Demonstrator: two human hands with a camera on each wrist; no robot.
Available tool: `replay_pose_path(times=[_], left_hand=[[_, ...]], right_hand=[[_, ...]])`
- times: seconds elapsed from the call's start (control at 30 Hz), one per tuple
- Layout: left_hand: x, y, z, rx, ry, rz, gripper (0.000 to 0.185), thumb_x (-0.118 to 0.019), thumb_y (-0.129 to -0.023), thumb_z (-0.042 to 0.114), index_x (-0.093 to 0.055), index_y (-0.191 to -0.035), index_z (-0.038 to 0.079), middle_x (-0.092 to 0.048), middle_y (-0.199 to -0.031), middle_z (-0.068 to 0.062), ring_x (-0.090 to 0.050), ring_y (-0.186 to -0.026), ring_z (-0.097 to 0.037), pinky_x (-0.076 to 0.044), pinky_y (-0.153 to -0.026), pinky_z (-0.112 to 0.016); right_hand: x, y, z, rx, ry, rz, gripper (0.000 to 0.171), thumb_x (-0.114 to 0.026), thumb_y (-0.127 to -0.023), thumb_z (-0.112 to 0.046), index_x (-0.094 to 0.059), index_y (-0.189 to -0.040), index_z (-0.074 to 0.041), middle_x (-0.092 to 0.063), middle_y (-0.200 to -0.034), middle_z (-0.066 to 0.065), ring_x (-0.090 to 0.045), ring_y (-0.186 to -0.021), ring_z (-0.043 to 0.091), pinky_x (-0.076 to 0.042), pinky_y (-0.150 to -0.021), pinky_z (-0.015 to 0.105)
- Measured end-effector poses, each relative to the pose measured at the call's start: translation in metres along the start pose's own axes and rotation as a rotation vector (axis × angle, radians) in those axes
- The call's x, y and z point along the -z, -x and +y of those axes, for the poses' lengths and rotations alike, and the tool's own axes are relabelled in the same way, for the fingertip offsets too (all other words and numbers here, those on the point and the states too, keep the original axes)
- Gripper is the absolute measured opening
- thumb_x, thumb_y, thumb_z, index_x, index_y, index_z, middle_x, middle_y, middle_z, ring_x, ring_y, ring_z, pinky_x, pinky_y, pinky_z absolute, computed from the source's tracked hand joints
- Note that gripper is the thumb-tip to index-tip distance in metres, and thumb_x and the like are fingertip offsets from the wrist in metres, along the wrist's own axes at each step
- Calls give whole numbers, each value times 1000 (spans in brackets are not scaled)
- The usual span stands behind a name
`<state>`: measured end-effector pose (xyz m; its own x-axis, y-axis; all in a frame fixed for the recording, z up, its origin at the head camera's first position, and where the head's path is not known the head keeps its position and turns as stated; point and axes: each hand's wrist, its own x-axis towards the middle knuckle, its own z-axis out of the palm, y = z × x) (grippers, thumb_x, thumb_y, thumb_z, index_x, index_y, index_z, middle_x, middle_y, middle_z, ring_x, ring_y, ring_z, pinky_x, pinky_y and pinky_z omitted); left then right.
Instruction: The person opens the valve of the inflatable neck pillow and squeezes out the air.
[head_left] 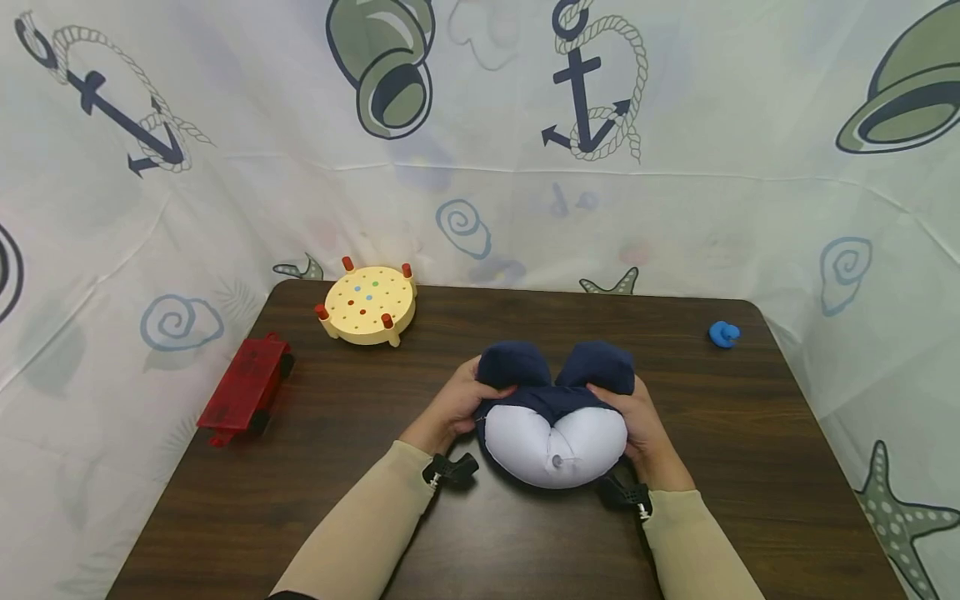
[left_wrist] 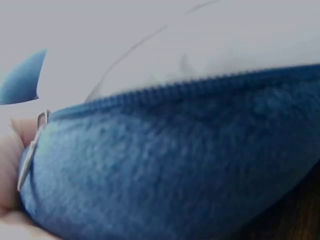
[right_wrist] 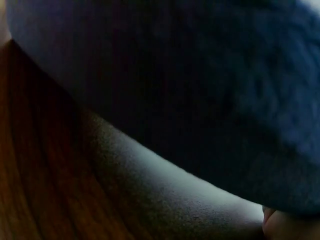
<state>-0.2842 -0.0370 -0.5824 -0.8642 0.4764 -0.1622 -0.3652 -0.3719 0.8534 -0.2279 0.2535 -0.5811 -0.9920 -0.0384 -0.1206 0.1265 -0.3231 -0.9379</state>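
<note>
Your left hand [head_left: 456,404] and right hand [head_left: 637,417] grip the neck pillow [head_left: 553,412] from either side, fingers curled into it. The pillow rests mid-table [head_left: 300,500], navy ends facing away, pale side toward you.

Dark wood table [head_left: 750,467], white nautical-print curtain [head_left: 712,217] behind — anchors, shells, starfish — soft even light

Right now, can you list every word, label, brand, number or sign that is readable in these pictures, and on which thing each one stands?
None: no readable text appears in any view.
Navy and white U-shaped neck pillow: no label shows.
Red plastic toy car: no marking readable.
Round wooden peg board: coloured dots only.
Curtain backdrop: printed anchors and shells, no words.
</note>
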Motion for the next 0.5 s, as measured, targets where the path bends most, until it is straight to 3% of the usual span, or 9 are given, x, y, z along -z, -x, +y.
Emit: replay_pose_path(times=[0.3, 0.5], left_hand=[[4, 1, 1, 12, -17, 4, 47, -67, -85, -24, -72, -112, 14, -78, -108, 0, -74, -102, -14, -64, -81, -26], [4, -2, -1, 56, 8, -43, 47, -68, -91, -15, -64, -129, 12, -74, -123, -1, -72, -112, -16, -62, -92, -28]], right_hand=[[-1, 1, 0, 2, 20, 10, 38, -77, -97, -1, -69, -131, -15, -76, -123, -4, -71, -116, 14, -60, -99, 28], [0, -1, 3, -1, 35, 5, 38, -71, -99, -4, -64, -134, -18, -74, -125, -5, -69, -117, 13, -57, -103, 27]])
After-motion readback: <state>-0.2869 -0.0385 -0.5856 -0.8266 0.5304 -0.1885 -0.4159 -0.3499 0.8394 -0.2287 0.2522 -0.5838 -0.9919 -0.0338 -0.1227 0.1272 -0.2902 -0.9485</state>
